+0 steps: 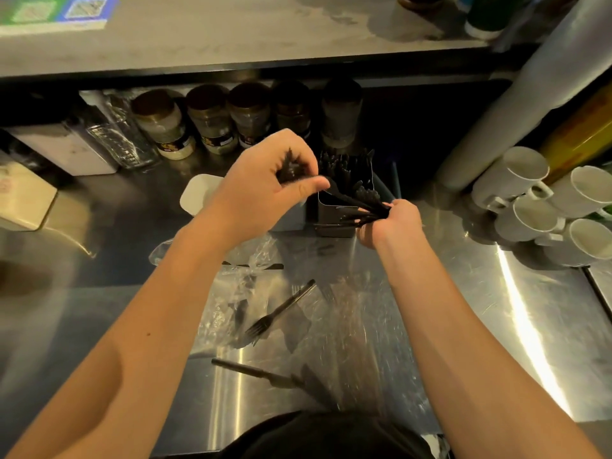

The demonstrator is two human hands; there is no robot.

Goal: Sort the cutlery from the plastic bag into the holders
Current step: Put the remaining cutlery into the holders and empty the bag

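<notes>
My right hand [392, 223] grips a bunch of black plastic cutlery [361, 202] by the handles, just in front of the metal holder [331, 223]. My left hand [268, 187] pinches the head end of one black piece from that bunch, above the holder's left side. Several black pieces stand in the holder's back compartment [344, 167]. The clear plastic bag [238, 306] lies crumpled on the steel counter [463, 309] between my forearms, with a black fork [281, 309] on it. Another black utensil [255, 372] lies nearer to me.
Jars [205, 120] line the back under a shelf. A white paper tray [198, 193] sits left of the holder. White mugs [536, 207] are stacked at the right beside a large roll [516, 104]. Boxes [66, 150] stand at the left.
</notes>
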